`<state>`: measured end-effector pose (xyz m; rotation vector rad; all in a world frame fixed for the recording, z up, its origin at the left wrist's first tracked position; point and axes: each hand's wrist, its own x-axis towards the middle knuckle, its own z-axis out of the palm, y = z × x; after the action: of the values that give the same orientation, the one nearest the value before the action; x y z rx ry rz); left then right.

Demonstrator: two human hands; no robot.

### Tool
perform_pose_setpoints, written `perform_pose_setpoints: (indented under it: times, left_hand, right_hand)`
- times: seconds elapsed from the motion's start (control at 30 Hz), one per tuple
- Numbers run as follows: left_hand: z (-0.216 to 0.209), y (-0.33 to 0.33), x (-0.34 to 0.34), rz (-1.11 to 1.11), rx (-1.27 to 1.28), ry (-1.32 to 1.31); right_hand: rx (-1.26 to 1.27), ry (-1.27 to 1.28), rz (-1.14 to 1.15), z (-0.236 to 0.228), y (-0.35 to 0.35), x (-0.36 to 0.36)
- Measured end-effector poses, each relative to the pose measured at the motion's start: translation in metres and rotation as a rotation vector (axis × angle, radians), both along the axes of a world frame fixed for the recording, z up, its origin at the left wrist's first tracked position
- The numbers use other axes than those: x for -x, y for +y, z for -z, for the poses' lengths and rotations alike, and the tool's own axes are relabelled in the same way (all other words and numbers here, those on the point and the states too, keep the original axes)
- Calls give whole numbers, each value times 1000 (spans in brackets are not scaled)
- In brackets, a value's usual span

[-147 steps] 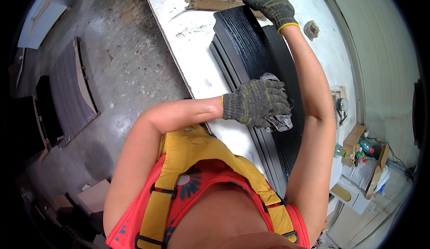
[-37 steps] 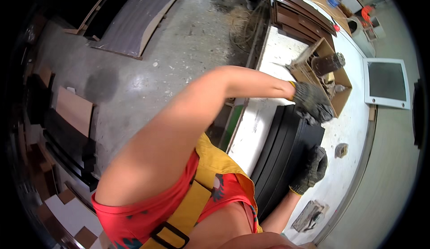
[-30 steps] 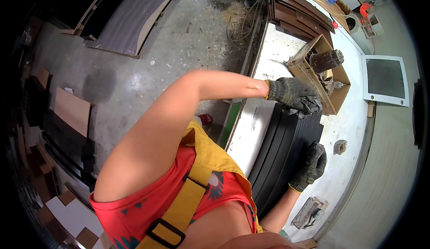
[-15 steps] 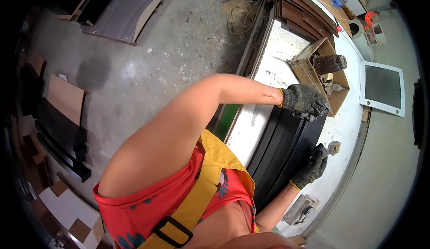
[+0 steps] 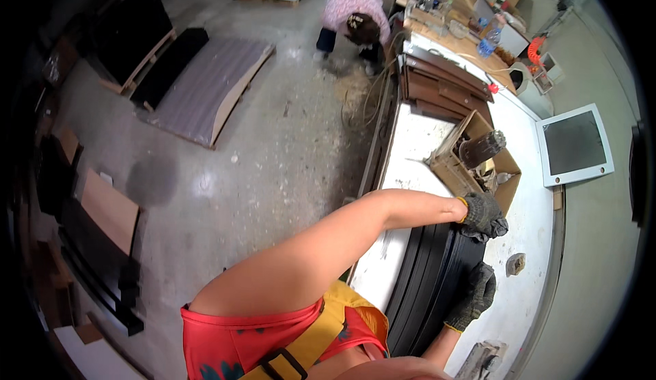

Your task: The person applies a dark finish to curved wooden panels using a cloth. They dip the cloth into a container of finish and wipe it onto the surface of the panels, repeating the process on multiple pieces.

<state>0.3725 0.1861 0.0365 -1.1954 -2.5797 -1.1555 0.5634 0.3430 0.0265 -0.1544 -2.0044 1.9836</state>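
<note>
Both hands wear dark grey knitted gloves with yellow cuffs. My left hand [image 5: 485, 215] is closed over a crumpled grey rag [image 5: 474, 233], pressed at the far end of a black board [image 5: 468, 251]. My right hand [image 5: 474, 298] is curled at the right edge of the same board, with its fingertips partly hidden. Several long black boards [image 5: 418, 281] lie side by side on the white worktable [image 5: 374, 265], partly covered by my left arm.
Beyond my left hand stands an open cardboard box [image 5: 447, 168] holding a dark brown jar [image 5: 482, 149]. Brown panels [image 5: 444, 83] are stacked farther back. A small block [image 5: 516, 264] and a white-framed panel [image 5: 575, 144] are at the right. Another person [image 5: 354, 15] bends over beyond the table.
My view has tilted up, so the scene sits lower and the other person shows more fully. My left hand with the rag has come closer to my right hand along the board.
</note>
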Motion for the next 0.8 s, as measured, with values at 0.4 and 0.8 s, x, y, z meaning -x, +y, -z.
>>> perform_pose_setpoints:
  times: [0.4,0.8]
  left_hand:
    - [43,-51,0,22,-77,85]
    - [46,-102,-70,13,-419,-153]
  right_hand:
    - [97,-17,67,0,-15,-2]
    - [4,-33,95,7,-4,4]
